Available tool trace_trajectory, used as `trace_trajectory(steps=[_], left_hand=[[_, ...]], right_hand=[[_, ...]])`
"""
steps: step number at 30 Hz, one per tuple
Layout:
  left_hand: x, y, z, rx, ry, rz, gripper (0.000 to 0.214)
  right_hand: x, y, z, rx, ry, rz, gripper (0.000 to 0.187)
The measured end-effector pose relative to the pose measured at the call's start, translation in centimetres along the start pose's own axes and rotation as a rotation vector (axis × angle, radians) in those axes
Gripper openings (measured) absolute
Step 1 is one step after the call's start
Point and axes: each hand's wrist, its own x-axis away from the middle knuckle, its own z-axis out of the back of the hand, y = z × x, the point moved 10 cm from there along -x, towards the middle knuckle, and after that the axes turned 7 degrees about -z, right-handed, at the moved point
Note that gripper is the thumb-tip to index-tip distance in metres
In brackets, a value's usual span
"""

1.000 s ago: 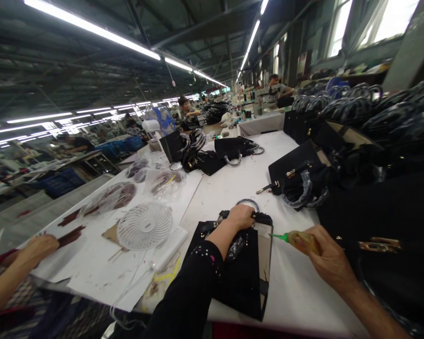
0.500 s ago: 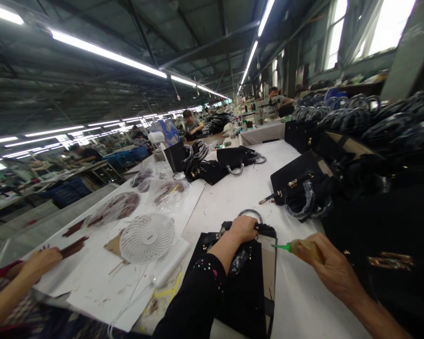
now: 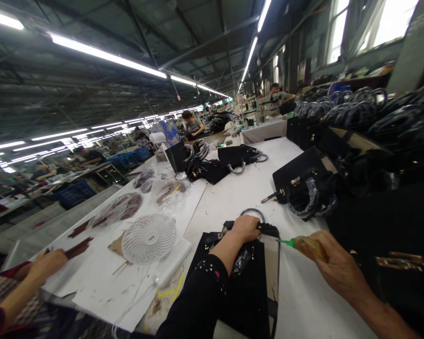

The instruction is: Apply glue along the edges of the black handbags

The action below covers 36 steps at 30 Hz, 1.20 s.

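Note:
A black handbag (image 3: 247, 292) lies on the white table in front of me, its beige side panel (image 3: 271, 263) facing right. My left hand (image 3: 246, 228) is closed on the bag's upper part, just below a ring-shaped handle (image 3: 253, 212) wrapped in plastic. My fingertips are partly hidden there. My right hand (image 3: 334, 259) grips a yellowish-amber squeeze bottle (image 3: 310, 247) with a thin green nozzle (image 3: 288, 242). The nozzle points left, and its tip is at the right edge of the beige panel; whether it touches cannot be made out.
Another black handbag (image 3: 298, 186) lies beyond my right hand, with a large pile of bags (image 3: 374, 188) at the right. On the left are a white round fan (image 3: 149, 239), plastic-wrapped brown pieces (image 3: 122, 207) and a co-worker's hand (image 3: 49, 263) holding brown strips. More bags (image 3: 208, 165) lie farther back.
The whole view has shifted slightly. The green nozzle's tip has moved a little right, from over the beige panel to its edge. My left hand keeps its place on the bag.

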Motion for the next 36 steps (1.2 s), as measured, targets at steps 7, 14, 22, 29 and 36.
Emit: trace_trajectory(steps=[7,14,22,29,36], left_hand=[[0.0,0.0,0.0,-0.011,-0.012,0.012,0.024],[0.2,0.3,0.4,-0.015,-0.020,0.000,0.024],[0.3,0.4,0.6,-0.022,-0.024,0.004,0.024],[0.2,0.4,0.4,-0.015,-0.023,-0.013,0.024],[0.1,0.3,0.1,-0.015,-0.030,-0.018,0.024]], right_hand=[[0.1,-1.1,0.2,0.013,0.026,0.094,0.019],[0.0,-0.9,-0.1,0.023,-0.003,0.061,0.022],[-0.2,-1.2,0.5,0.011,0.027,0.048,0.022],[1.0,0.6,-1.0,-0.053,-0.169,-0.085,0.033],[1.0,0.6,-0.1,-0.101,-0.104,-0.096,0.031]])
